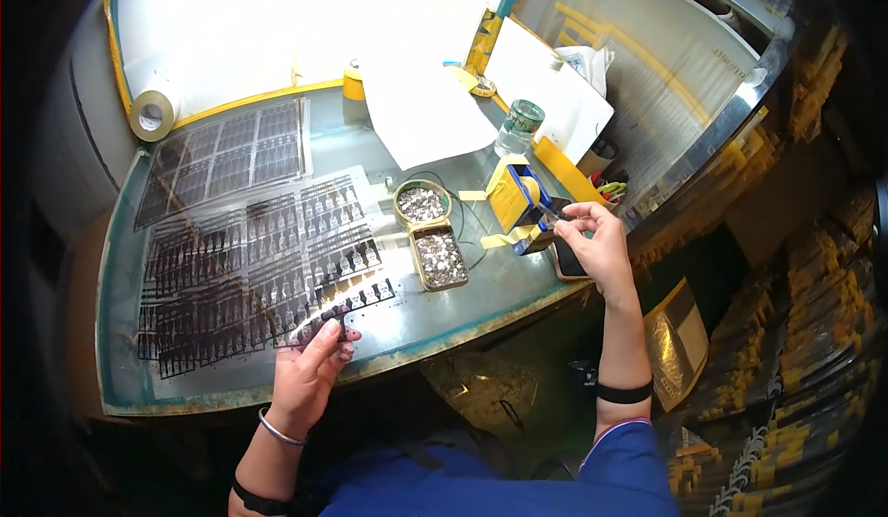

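At the table's front edge, my left hand (pixel 310 378) pinches the near edge of a dark patterned film piece (pixel 326 317) between thumb and fingers. Beyond it lies a large clear film sheet (pixel 231 276) printed with rows of dark shapes. My right hand (pixel 599 244) is closed in a pinch beside a blue tape dispenser (pixel 541 204) with yellow tape. A thin, shiny sliver shows at those fingertips; its kind is too small to make out. Under that hand, partly hidden, lies a dark flat phone-like object (pixel 569 262).
A round tin (pixel 423 203) and a square tin (pixel 440 258) hold pale bits. Another film sheet (pixel 231 152) lies farther back, near a tape roll (pixel 154 115). White paper (pixel 421 119) and a clear jar (pixel 520 129) stand behind; a metal-framed screen (pixel 647 82) leans at right.
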`<action>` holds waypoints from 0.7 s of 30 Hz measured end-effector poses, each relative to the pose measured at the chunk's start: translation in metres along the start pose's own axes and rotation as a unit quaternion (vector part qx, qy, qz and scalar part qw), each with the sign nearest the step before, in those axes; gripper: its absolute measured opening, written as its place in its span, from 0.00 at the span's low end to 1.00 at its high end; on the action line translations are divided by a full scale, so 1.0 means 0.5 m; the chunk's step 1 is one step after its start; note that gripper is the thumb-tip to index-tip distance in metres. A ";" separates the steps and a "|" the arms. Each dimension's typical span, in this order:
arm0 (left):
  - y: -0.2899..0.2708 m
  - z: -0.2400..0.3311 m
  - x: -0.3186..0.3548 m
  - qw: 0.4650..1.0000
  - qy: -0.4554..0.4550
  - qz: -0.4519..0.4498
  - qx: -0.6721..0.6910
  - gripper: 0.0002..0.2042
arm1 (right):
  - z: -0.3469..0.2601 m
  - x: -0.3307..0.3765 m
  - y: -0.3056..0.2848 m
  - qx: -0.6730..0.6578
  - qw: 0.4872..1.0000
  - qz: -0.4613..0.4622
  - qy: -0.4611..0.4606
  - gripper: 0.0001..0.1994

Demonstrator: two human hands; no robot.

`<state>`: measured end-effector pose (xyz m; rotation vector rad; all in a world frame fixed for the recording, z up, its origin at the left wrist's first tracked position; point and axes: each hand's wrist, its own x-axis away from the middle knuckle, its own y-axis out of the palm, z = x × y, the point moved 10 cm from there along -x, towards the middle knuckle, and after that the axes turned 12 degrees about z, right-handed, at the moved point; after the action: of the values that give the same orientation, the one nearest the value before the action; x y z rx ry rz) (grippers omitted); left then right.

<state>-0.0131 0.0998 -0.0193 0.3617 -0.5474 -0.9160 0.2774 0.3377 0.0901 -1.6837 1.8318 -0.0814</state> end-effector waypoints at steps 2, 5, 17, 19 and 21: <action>0.008 0.001 0.000 1.000 -0.001 0.000 -0.001 0.07 | 0.017 0.004 -0.008 -0.014 1.000 0.009 -0.004 0.12; -0.002 -0.001 0.000 1.000 0.002 0.015 -0.001 0.06 | -0.012 0.023 -0.019 0.152 0.988 0.028 -0.006 0.10; 0.001 -0.008 0.001 1.000 -0.019 -0.022 0.013 0.10 | -0.159 0.252 0.238 -0.259 0.939 -0.218 -0.051 0.05; 0.002 -0.006 0.003 0.999 -0.018 -0.030 0.018 0.11 | -0.160 0.270 0.261 -0.253 0.946 -0.191 -0.064 0.06; 0.002 -0.003 0.005 0.999 -0.012 -0.034 0.020 0.11 | -0.170 0.278 0.272 -0.229 0.954 -0.179 -0.071 0.06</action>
<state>-0.0104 0.0983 -0.0193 0.4069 -0.5795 -0.9772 0.1210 0.2035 0.0395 -2.2662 1.4926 0.3304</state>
